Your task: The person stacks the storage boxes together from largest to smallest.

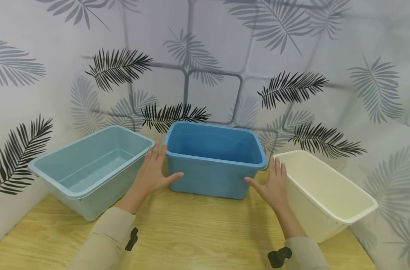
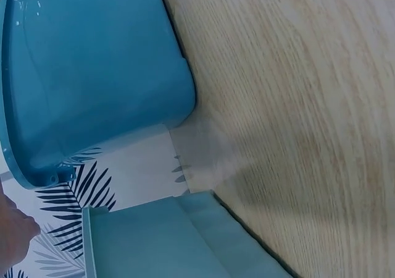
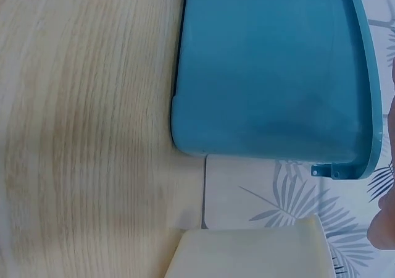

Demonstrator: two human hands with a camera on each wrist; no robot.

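A blue plastic bin (image 1: 208,178) stands upright on the wooden table, its hollow inside facing up. At its left end is my left hand (image 1: 152,170), fingers straight and thumb spread toward the front wall. My right hand (image 1: 274,185) is at the opposite end, also with straight fingers and the thumb out. Whether either hand touches the bin I cannot tell. In the left wrist view only a bit of the left hand (image 2: 15,231) shows at the edge, and the right wrist view catches a sliver of the right hand (image 3: 384,222).
To the left stands a pale green bin (image 1: 113,191), angled, close to my left hand. A cream bin (image 1: 303,213) stands angled on the right beside my right hand. Behind them rises a leaf-patterned backdrop (image 1: 218,95). Wooden tabletop (image 1: 198,232) lies in front of the blue bin.
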